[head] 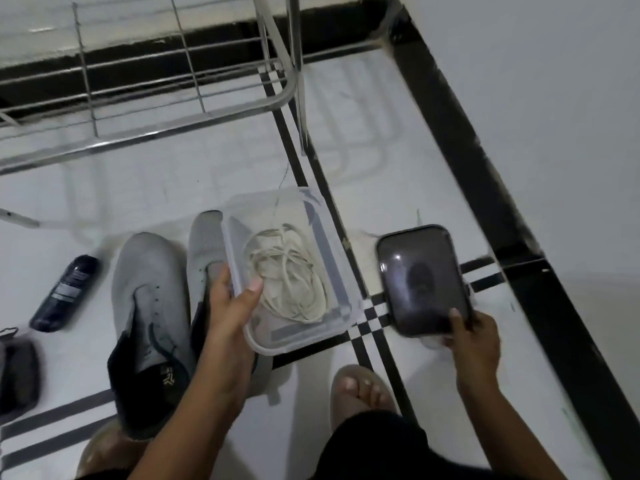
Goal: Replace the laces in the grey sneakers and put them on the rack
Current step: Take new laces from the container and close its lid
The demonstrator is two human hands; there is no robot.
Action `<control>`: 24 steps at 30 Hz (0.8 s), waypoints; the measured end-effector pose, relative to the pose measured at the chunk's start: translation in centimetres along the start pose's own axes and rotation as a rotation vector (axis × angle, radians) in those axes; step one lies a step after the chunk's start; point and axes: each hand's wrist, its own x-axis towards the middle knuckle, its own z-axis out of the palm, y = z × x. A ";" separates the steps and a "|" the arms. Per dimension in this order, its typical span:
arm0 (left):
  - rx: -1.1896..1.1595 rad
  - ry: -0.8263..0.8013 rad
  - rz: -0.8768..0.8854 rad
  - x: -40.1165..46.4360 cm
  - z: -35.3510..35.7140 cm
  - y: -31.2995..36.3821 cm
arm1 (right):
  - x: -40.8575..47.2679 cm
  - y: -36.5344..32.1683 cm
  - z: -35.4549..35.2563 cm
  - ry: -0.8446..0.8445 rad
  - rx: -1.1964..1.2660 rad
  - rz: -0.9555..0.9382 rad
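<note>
Two grey sneakers point(152, 306): side by side on the white tiled floor point(214, 168), toes pointing toward the rack; no laces threaded through the visible eyelets, dark heel collars nearest the person.
Container point(332, 271): clear plastic, rectangular, just right of the sneakers and overlapping the right-hand shoe's edge — whether it rests on the floor or is lifted slightly, I cannot tell.
Laces point(291, 278): cream-coloured, tangled in a loose heap inside the container.
Left hand point(232, 303): grasping the container's near-left rim, thumb hooked over the edge into the inside, fingers underneath and out of sight.
Right hand point(474, 337): fingers curled round the near edge of the lid, thumb pressed on its top.
Lid point(422, 278): dark and glossy, rounded corners, held tilted above the floor — well to the right of the container.
Rack point(145, 98): metal wire shelves, standing beyond the shoes at the upper left.
Bottle point(65, 292): dark, lying on its side left of the sneakers.
Foot point(360, 386): bare toes in a sandal, near the bottom centre.
</note>
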 end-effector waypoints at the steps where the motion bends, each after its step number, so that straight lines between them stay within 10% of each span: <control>1: -0.002 -0.007 -0.023 -0.1 0.1 -0.5 | 0.2 -0.3 -0.5 0.051 -0.060 0.000; 6: 0.140 -0.048 -0.069 -0.7 0.4 -2.7 | -3.0 -8.0 -0.6 0.146 0.107 -0.240; 13: 0.341 -0.121 -0.060 -1.1 1.5 -2.9 | -8.0 -16.5 6.8 -0.829 -0.678 -0.627; 16: 0.354 -0.136 -0.033 -1.1 2.0 -2.1 | -9.0 -15.7 9.7 -0.838 -0.959 -0.705; 24: 0.290 -0.096 -0.020 -1.1 1.2 -1.1 | -9.9 -14.9 9.6 -0.844 -0.725 -0.766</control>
